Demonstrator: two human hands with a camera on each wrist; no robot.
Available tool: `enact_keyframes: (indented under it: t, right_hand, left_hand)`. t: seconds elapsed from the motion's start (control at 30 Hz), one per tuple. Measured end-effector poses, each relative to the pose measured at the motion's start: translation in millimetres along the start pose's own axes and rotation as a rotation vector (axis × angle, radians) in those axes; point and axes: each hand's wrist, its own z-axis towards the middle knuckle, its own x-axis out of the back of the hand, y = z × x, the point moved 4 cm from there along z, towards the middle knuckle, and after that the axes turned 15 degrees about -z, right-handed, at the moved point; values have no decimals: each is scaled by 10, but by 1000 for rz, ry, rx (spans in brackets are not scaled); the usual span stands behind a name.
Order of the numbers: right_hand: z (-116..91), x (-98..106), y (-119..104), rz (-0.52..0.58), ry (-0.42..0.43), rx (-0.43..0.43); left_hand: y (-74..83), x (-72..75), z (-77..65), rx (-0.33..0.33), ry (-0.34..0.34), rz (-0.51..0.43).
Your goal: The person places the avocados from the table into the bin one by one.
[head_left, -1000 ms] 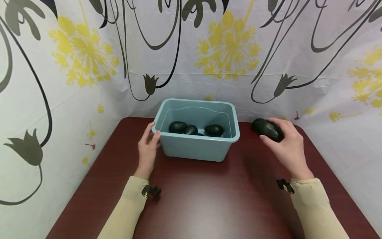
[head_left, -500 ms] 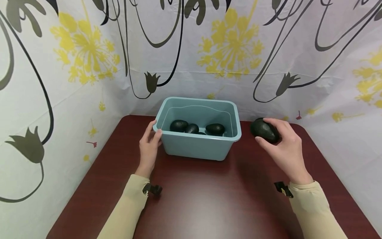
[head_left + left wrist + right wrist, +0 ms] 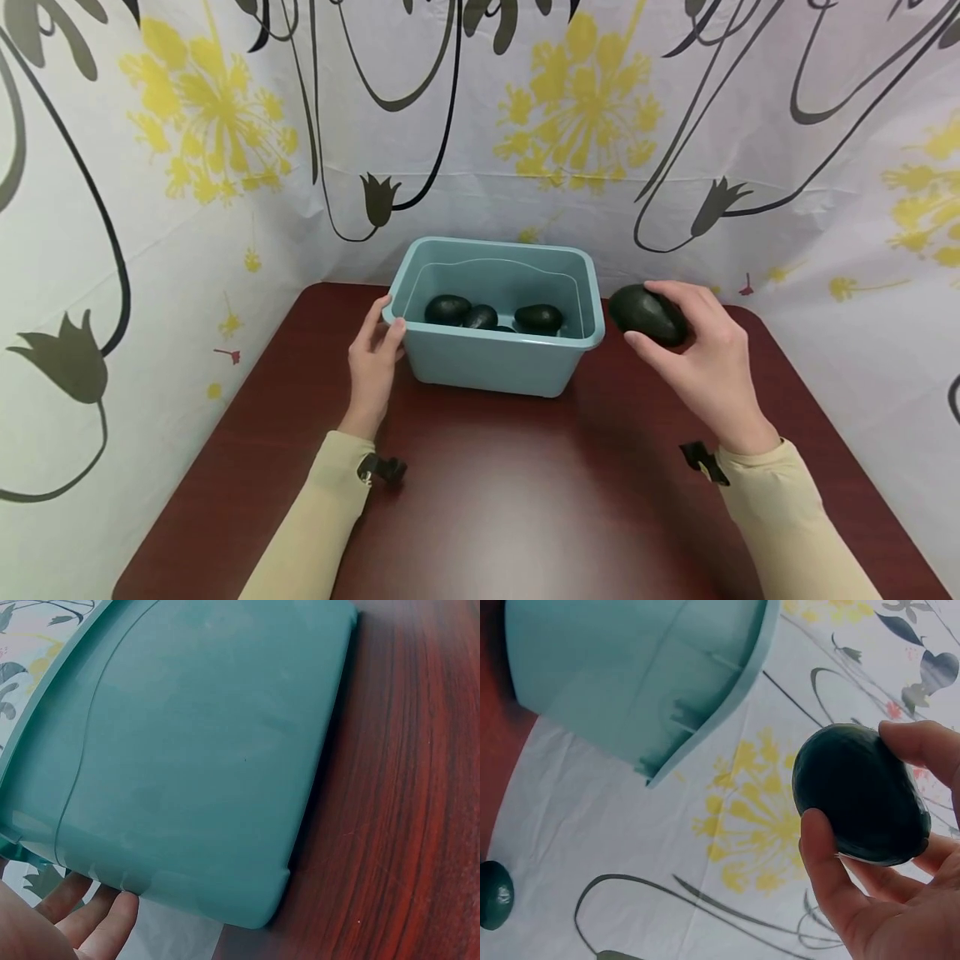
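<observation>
A dark green avocado [image 3: 647, 315] is pinched between the thumb and fingers of my right hand [image 3: 708, 367], raised just right of the light blue plastic bin [image 3: 495, 362]. The right wrist view shows this held avocado [image 3: 859, 795] with fingertips around its sides. My left hand [image 3: 371, 367] grips the bin's front left corner at the rim; in the left wrist view, fingers [image 3: 112, 922] lie against the bin's wall. Several dark avocados rest inside the bin, among them one at the left [image 3: 447, 310] and one at the right [image 3: 538, 318]; the front wall partly hides them.
The bin stands on a dark red wooden table [image 3: 480, 483], near its back edge. A white patterned cloth [image 3: 480, 133] hangs behind and along both sides. Another dark green avocado [image 3: 495, 895] shows at the left edge of the right wrist view.
My right hand has moved left with the avocado, bringing it closer to the bin's right rim. The left hand keeps its grip on the bin's corner.
</observation>
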Motion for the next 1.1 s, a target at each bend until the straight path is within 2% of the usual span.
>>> enact_keyframes:
  t: [0.57, 1.1]
  right_hand:
    - [468, -50, -406, 9, 3, 117]
    - [780, -227, -527, 21, -31, 151]
  left_hand:
    - [6, 24, 2, 0, 8, -2]
    - [14, 7, -5, 15, 10, 5]
